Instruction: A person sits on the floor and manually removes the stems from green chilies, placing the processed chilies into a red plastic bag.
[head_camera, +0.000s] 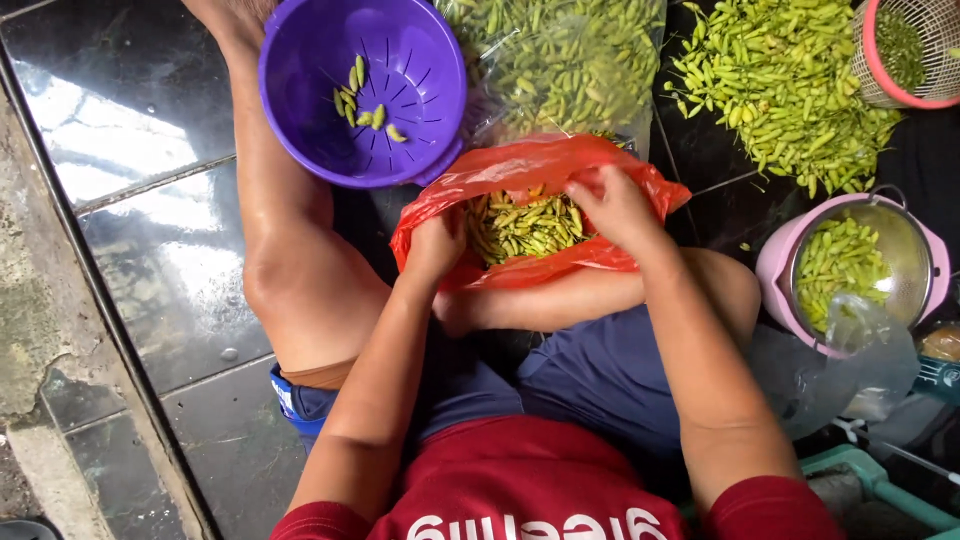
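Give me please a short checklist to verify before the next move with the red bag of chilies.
1. Left hand grips the left edge of the red bag: ok.
2. Right hand holds the upper right rim of the bag: ok.
3. Bag mouth is open and the chilies inside are visible: ok.
4. Purple colander is beside the bag and has room, only a few chilies lie in it: ok.
5. Bag is free of holes underneath: cannot tell, the bottom is hidden.
6. Pink pot on the right has room: not ok, it looks nearly full.
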